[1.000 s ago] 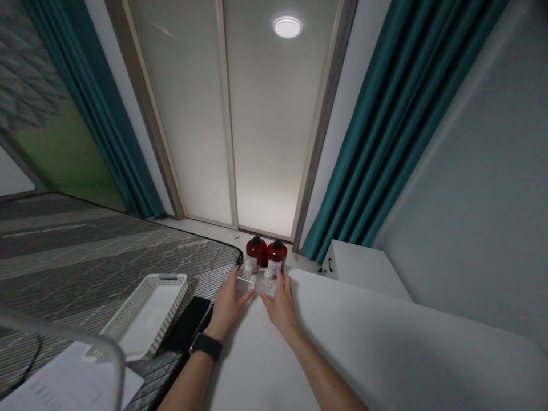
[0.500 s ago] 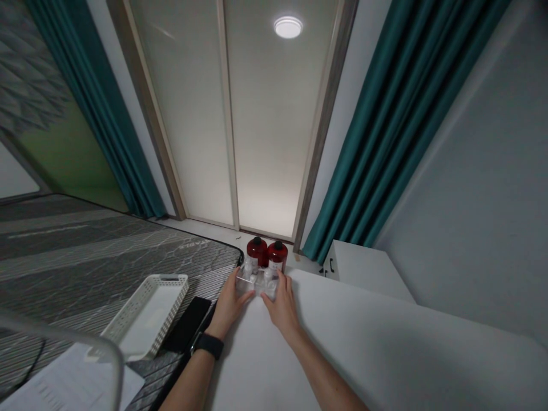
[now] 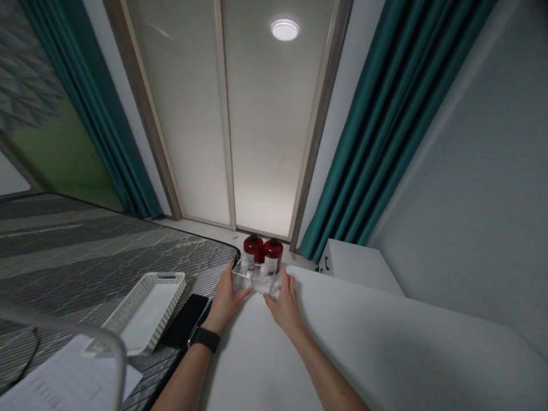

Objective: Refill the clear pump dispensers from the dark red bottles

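Observation:
A clear plastic organizer tray (image 3: 256,281) sits at the far end of a white tabletop (image 3: 342,342). Two dark red bottles (image 3: 262,254) with black caps stand in it, with small clear bottles in front of them. My left hand (image 3: 225,301) grips the tray's left side, fingers curled on its front edge. My right hand (image 3: 283,302) grips the right side the same way. A black watch (image 3: 204,338) is on my left wrist.
Left of the table lies a grey patterned mattress (image 3: 85,257) with a white mesh basket (image 3: 145,311), a black phone (image 3: 185,321) and papers (image 3: 68,382). A white cabinet (image 3: 355,265) stands beyond the table. Teal curtains (image 3: 385,125) flank a frosted sliding door (image 3: 240,125).
Both hands and the tray have slid slightly farther away along the tabletop; the view shifted a little with them.

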{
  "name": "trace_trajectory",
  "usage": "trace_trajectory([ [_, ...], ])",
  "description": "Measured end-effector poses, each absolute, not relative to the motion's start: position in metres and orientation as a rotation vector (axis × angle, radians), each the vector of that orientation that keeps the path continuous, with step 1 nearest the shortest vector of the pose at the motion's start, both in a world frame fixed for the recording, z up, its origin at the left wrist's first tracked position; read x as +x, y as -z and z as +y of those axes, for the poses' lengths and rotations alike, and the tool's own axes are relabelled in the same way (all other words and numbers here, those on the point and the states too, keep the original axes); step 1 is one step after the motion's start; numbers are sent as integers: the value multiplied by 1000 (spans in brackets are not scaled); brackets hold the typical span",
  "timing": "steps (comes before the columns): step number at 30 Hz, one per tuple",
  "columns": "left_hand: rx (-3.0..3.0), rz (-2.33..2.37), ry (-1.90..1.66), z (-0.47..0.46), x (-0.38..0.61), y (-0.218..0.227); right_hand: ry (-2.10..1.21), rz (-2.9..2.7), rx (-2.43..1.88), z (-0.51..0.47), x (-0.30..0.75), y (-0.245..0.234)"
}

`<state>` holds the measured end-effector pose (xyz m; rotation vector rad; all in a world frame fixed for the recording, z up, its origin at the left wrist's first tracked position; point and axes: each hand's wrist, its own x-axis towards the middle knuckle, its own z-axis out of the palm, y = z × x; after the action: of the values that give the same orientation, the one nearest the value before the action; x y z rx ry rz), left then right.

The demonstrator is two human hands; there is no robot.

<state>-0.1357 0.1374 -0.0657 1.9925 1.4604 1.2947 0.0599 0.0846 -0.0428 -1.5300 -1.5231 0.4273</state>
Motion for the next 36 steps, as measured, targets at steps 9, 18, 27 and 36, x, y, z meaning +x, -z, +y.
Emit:
trace_trajectory([
  [9,2367,1453,-1403,92,-102,3,-342,-1532,-1556,23,118,40],
  [18,2592,1013,-767,15,-22,5,-235,-1508,-1592,-49,164,41],
  [27,2555,1025,-761,-22,1,14,-148,-1583,-1665,-96,172,48],
  [36,2468,971,-831,-20,-6,33,-70,-1576,-1665,-98,168,59],
])
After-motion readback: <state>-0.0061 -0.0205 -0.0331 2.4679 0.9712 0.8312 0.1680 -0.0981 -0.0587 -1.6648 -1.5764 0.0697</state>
